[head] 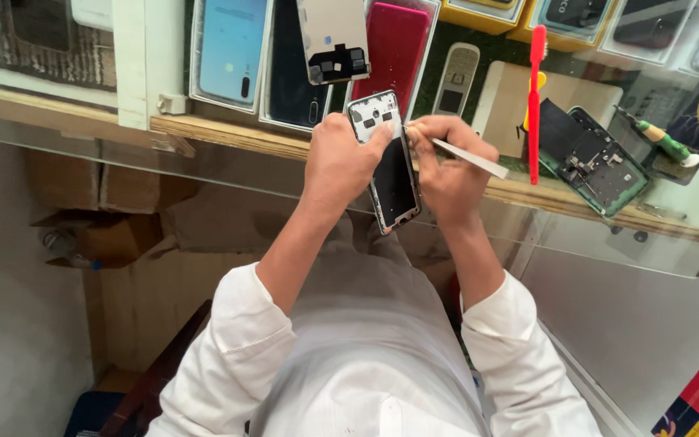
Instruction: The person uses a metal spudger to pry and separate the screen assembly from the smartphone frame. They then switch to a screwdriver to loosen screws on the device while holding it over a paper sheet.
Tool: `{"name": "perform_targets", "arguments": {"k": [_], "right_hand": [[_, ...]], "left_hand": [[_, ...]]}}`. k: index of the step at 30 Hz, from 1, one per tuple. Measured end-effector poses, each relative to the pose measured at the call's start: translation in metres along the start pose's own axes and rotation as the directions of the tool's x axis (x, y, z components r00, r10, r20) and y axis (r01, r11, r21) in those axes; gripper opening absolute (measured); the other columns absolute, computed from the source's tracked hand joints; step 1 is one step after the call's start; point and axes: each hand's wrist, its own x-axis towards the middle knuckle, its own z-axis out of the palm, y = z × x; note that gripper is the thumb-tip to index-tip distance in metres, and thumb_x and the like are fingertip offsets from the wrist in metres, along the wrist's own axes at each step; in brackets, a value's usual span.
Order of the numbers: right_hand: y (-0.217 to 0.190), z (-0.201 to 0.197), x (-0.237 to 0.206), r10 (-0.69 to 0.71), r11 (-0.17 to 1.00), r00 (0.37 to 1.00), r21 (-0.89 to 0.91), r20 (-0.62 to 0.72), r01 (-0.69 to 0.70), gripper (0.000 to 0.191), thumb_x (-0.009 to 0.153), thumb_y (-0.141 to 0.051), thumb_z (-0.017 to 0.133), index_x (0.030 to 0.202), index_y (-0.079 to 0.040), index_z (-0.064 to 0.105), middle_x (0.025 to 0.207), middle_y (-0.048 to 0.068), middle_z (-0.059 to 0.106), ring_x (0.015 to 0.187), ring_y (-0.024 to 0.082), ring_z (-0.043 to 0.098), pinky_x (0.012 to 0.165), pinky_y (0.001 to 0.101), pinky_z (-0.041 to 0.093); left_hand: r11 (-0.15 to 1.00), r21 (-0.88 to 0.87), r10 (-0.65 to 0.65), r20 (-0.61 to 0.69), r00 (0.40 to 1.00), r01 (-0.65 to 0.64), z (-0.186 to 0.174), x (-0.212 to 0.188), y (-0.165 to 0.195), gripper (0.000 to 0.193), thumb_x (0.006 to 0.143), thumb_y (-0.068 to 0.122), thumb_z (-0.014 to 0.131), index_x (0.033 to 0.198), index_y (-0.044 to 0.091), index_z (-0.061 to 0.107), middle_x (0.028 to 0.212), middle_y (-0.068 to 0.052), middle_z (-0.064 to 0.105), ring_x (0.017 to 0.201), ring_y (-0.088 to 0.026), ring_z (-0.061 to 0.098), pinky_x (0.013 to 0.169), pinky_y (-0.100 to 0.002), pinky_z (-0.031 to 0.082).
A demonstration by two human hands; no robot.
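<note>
Glass counter top (204,174) with a wooden edge runs across the view, and the person in white sleeves stands against it, working just above its near rim.

An opened phone (388,162) with its back cover off sits upright between the two hands, over the counter's edge. The left hand (337,162) is wrapped around the phone's left side, fingers closed on the frame and thumb pressed near the top corner. The right hand (446,170) is pinched shut on a slim white pry tool (467,158), whose tip meets the phone's upper right edge, just beside the left thumb; the handle end sticks out to the right of the grip.

Right of the tool hand, a red toothbrush (535,97) lies upright on the counter, and past it a second opened phone with a green frame (596,162) rests tilted. A green-handled screwdriver (665,142) lies further right still. Beyond the held phone, away from the person, a loose phone back panel (332,40) and a red phone cover (396,48) lie among boxed phones. Below the left forearm, under the glass, cardboard boxes (99,210) sit on a shelf.
</note>
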Motion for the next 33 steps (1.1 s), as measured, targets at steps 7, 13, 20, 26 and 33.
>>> {"name": "perform_targets", "arguments": {"k": [7,13,20,26,33], "right_hand": [[0.001,0.002,0.000,0.069,0.994,0.998,0.088,0.005,-0.069,0.003,0.099,0.006,0.073,0.100,0.006,0.070,0.093,0.008,0.073,0.081,0.009,0.067,0.076,0.0242,0.057],[0.001,-0.003,-0.004,0.003,1.000,1.000,-0.007,0.031,-0.002,0.003,0.099,0.008,0.071,0.098,0.006,0.069,0.092,0.008,0.073,0.080,0.008,0.066,0.075,0.0231,0.056],[0.010,-0.022,-0.010,0.260,0.925,0.963,0.269,0.071,-0.270,0.012,0.104,-0.004,0.070,0.097,0.004,0.064,0.091,0.011,0.073,0.078,0.012,0.068,0.073,0.0264,0.058],[-0.028,-0.062,-0.028,0.383,0.693,0.912,0.607,0.146,-0.388,0.021,0.101,-0.014,0.072,0.100,0.000,0.056,0.092,0.017,0.072,0.077,0.022,0.072,0.066,0.0318,0.059],[-0.141,-0.117,-0.071,0.366,0.648,0.928,0.696,0.072,-0.310,0.019,0.108,-0.012,0.065,0.102,0.002,0.055,0.078,0.015,0.062,0.067,0.023,0.061,0.056,0.0349,0.053]], "left_hand": [[0.998,0.034,0.045,-0.039,0.998,-0.043,-0.001,0.000,0.001,0.041,0.082,0.033,0.078,0.083,-0.007,0.072,0.075,-0.023,0.073,0.071,-0.034,0.076,0.063,-0.042,0.059],[0.999,0.013,0.042,-0.052,0.998,-0.041,-0.001,0.001,0.000,0.040,0.082,0.034,0.078,0.084,-0.006,0.073,0.077,-0.021,0.074,0.073,-0.032,0.077,0.065,-0.041,0.059],[0.999,0.029,0.022,-0.019,1.000,-0.022,-0.002,0.004,-0.005,0.042,0.081,0.035,0.078,0.084,-0.006,0.073,0.076,-0.021,0.074,0.071,-0.032,0.076,0.066,-0.041,0.059],[0.982,-0.184,-0.031,0.098,0.995,0.049,-0.021,-0.019,0.026,0.035,0.084,0.028,0.076,0.083,-0.006,0.071,0.071,-0.016,0.072,0.062,-0.029,0.071,0.054,-0.041,0.054],[0.799,-0.588,0.032,0.248,0.968,0.124,-0.050,-0.144,0.091,0.040,0.085,0.023,0.078,0.108,-0.006,0.064,0.097,-0.011,0.074,0.084,-0.011,0.071,0.073,-0.026,0.058]]}}
